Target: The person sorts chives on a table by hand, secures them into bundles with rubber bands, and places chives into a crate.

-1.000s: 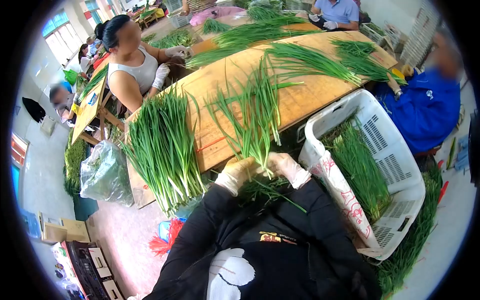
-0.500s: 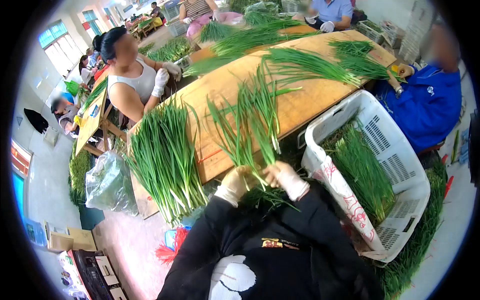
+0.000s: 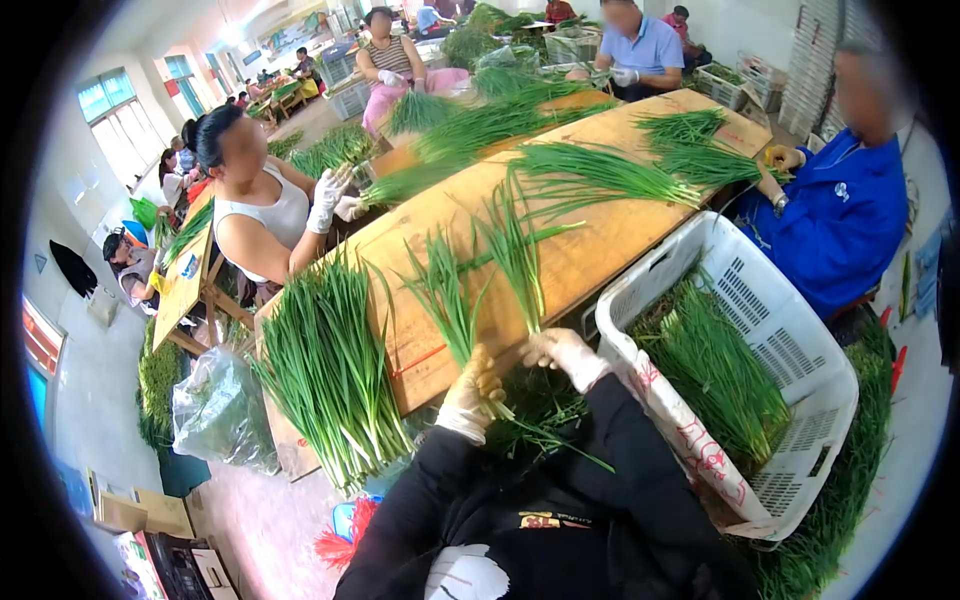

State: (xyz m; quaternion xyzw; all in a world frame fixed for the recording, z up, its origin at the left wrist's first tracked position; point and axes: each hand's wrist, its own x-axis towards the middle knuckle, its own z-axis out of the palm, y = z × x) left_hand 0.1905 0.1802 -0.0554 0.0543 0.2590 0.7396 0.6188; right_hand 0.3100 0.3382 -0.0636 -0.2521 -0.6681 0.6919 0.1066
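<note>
Closed around the stems of a small bunch of garlic chives (image 3: 446, 300) is my gloved left hand (image 3: 470, 395); the leaves point up over the table edge and pale stem ends stick out below. My gloved right hand (image 3: 562, 357) is at the pale lower ends of another small bunch of chives (image 3: 517, 262), its fingers curled in at them. That bunch leans over the wooden table (image 3: 415, 360). Left of my hands, a large, neatly aligned pile of chives (image 3: 328, 360) hangs its white ends over the table edge. Loose chives (image 3: 540, 410) lie in my lap.
A white plastic crate (image 3: 800, 355) holding chives stands at my right. More chives (image 3: 610, 172) lie across the table. A person in blue (image 3: 835, 215) sits on the right, and one in a white top (image 3: 265, 210) on the left. A plastic bag (image 3: 220, 410) stands by the table's left end.
My left hand has moved slightly down, tilting its bunch of chives. My right hand has moved a little, staying at the lower ends of the other bunch. The camera view has tipped up slightly.
</note>
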